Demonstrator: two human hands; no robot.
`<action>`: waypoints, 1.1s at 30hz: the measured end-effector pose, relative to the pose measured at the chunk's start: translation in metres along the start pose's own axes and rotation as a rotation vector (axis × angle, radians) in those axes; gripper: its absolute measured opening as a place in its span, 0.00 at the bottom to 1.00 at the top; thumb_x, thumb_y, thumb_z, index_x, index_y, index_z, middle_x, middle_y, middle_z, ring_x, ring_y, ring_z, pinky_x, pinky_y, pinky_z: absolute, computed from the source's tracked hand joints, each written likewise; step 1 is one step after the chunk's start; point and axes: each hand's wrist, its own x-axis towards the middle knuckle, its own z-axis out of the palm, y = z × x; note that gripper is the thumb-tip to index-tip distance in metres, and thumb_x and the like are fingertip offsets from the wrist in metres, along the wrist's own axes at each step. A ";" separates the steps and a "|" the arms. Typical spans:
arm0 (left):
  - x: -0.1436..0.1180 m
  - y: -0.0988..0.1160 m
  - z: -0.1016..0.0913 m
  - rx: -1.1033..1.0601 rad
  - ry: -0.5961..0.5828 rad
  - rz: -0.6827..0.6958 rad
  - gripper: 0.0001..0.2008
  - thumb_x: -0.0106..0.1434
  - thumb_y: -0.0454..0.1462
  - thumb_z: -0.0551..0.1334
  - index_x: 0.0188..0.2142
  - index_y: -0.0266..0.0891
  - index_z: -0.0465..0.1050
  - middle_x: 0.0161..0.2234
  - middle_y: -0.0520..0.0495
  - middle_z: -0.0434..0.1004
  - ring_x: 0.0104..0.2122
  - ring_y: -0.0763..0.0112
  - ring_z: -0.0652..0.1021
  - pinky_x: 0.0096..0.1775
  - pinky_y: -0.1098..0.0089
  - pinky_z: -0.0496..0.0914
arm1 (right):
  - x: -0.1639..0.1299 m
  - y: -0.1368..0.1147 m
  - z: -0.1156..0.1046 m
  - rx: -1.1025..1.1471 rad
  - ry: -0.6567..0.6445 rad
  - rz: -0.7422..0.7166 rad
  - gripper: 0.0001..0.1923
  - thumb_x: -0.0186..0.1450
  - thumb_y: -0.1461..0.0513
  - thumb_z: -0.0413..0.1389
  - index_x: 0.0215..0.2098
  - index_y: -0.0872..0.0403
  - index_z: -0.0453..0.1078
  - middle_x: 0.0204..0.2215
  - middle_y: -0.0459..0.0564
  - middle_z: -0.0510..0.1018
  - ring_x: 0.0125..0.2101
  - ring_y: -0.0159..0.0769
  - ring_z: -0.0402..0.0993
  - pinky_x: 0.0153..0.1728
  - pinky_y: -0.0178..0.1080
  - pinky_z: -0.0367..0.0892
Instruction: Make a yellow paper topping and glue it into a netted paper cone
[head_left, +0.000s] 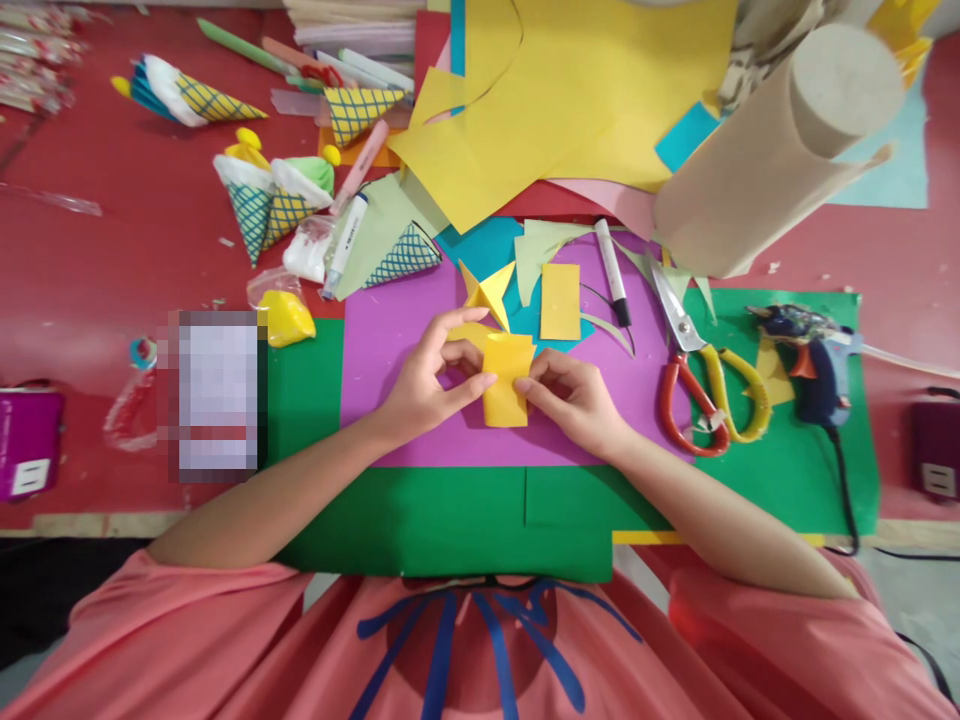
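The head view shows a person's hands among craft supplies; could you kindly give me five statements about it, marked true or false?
1. The left hand and right hand both touch the yellow paper piece. True.
2. The scissors are in the left hand. False: they lie to the right of the right hand.
3. The glue gun lies to the right of the scissors. True.
4. The right hand holds the white marker. False: the marker lies beyond that hand.
5. The purple sheet lies under both hands. True.
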 end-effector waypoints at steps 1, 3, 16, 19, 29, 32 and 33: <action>0.000 0.000 0.000 0.005 0.003 0.004 0.27 0.62 0.38 0.66 0.58 0.43 0.59 0.28 0.56 0.75 0.29 0.77 0.79 0.33 0.77 0.74 | 0.000 0.000 0.000 0.001 0.011 -0.005 0.13 0.67 0.57 0.57 0.27 0.54 0.65 0.24 0.43 0.69 0.22 0.25 0.63 0.24 0.32 0.58; 0.000 0.000 0.000 0.018 0.012 0.012 0.27 0.62 0.37 0.66 0.58 0.43 0.59 0.28 0.56 0.75 0.29 0.77 0.79 0.34 0.77 0.74 | 0.000 -0.001 0.000 0.004 0.026 -0.008 0.13 0.66 0.57 0.57 0.27 0.54 0.65 0.24 0.43 0.69 0.22 0.25 0.63 0.24 0.32 0.58; -0.001 0.001 -0.003 -0.044 -0.033 -0.125 0.18 0.61 0.40 0.68 0.49 0.40 0.71 0.38 0.48 0.80 0.34 0.75 0.81 0.36 0.77 0.76 | -0.001 -0.005 -0.002 -0.112 -0.051 -0.006 0.12 0.66 0.57 0.56 0.27 0.54 0.64 0.19 0.41 0.67 0.19 0.25 0.58 0.21 0.32 0.55; -0.001 0.001 -0.002 -0.057 -0.024 -0.141 0.22 0.61 0.40 0.68 0.54 0.41 0.69 0.27 0.54 0.77 0.28 0.76 0.80 0.32 0.78 0.75 | -0.001 -0.005 -0.002 -0.129 -0.060 -0.001 0.13 0.66 0.57 0.56 0.27 0.54 0.64 0.19 0.41 0.67 0.19 0.25 0.58 0.21 0.32 0.55; -0.002 0.004 -0.003 -0.046 0.003 -0.171 0.24 0.62 0.42 0.66 0.56 0.42 0.68 0.19 0.59 0.68 0.18 0.82 0.69 0.23 0.80 0.65 | -0.001 -0.004 -0.004 -0.132 -0.084 -0.001 0.13 0.66 0.56 0.57 0.27 0.54 0.63 0.20 0.40 0.65 0.19 0.24 0.57 0.21 0.32 0.54; -0.003 0.006 -0.003 -0.031 0.037 -0.182 0.23 0.62 0.42 0.66 0.56 0.42 0.69 0.16 0.61 0.62 0.16 0.83 0.63 0.20 0.79 0.60 | -0.001 -0.006 -0.004 -0.142 -0.099 0.005 0.13 0.65 0.57 0.58 0.26 0.54 0.63 0.20 0.40 0.66 0.20 0.25 0.58 0.22 0.32 0.55; -0.003 0.007 -0.003 -0.023 0.045 -0.183 0.22 0.63 0.42 0.66 0.56 0.42 0.69 0.17 0.60 0.62 0.16 0.83 0.62 0.20 0.79 0.59 | -0.001 -0.006 -0.004 -0.148 -0.102 0.006 0.13 0.65 0.57 0.58 0.26 0.54 0.63 0.20 0.40 0.66 0.20 0.25 0.58 0.22 0.32 0.55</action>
